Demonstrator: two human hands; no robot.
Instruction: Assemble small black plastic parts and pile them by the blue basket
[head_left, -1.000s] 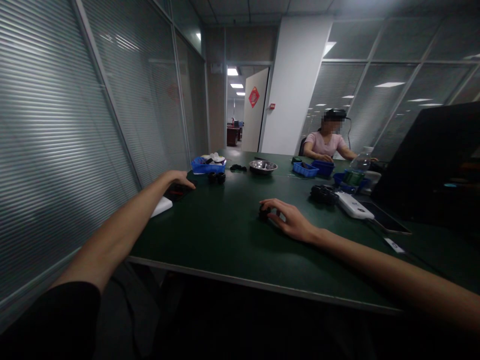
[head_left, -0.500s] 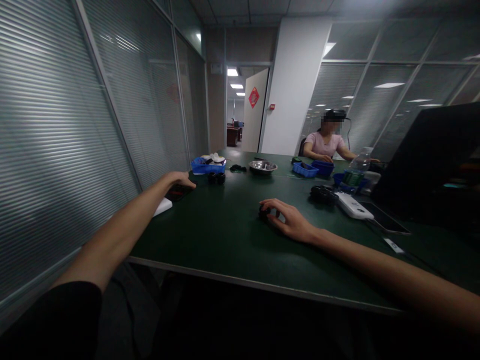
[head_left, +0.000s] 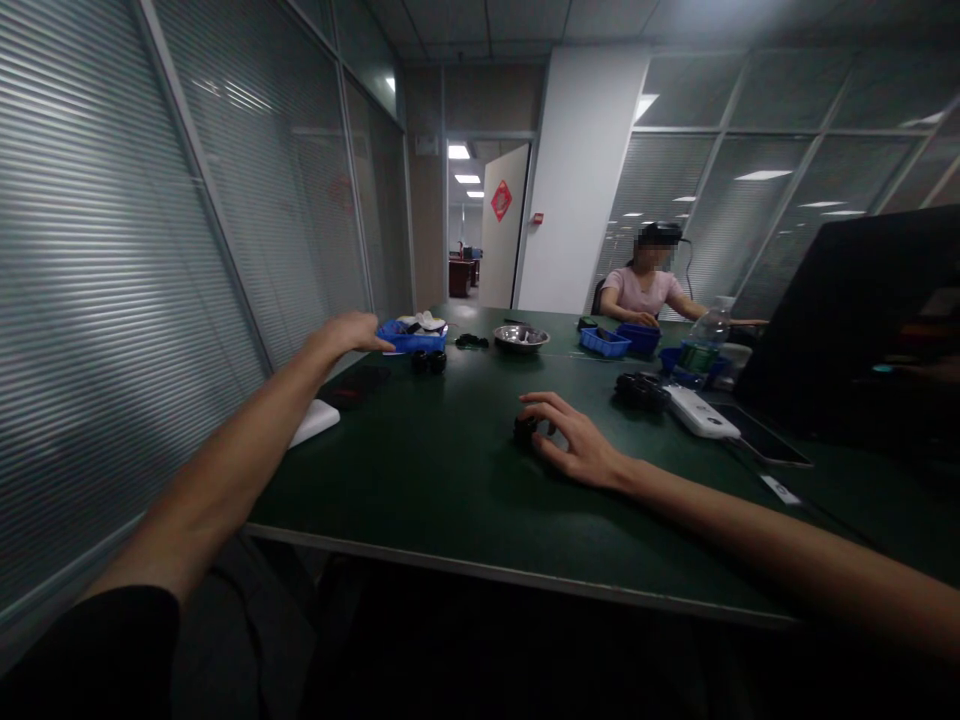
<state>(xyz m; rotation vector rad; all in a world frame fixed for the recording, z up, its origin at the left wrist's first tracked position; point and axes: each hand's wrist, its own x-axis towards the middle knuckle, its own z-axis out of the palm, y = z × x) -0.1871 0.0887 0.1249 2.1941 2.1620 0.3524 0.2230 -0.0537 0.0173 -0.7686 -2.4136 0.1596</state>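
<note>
My left hand (head_left: pixel 349 332) stretches far forward over the left side of the green table, its fingertips at the near left edge of a blue tray (head_left: pixel 412 341). The fingers that show are extended and hold nothing I can see. White and dark pieces lie in that tray. Mid-table, my right hand (head_left: pixel 574 438) rests with its thumb and curled fingers around a small round black object (head_left: pixel 525 429), whose kind I cannot make out. A pair of black cylindrical pieces (head_left: pixel 429 362) stands just in front of the blue tray.
A metal bowl (head_left: pixel 521 338) holds small items near black bits (head_left: pixel 472 341). Rightward are a coiled black cable (head_left: pixel 641 391), white power strip (head_left: pixel 701 412), phone (head_left: pixel 763 434), bottle (head_left: pixel 709 340) and dark monitor (head_left: pixel 847 330). A person (head_left: pixel 646 290) sits beyond, by blue bins.
My left hand has moved forward, from above the dark flat item to the blue tray's edge. My right hand stays around the black object. The view has shifted slightly.
</note>
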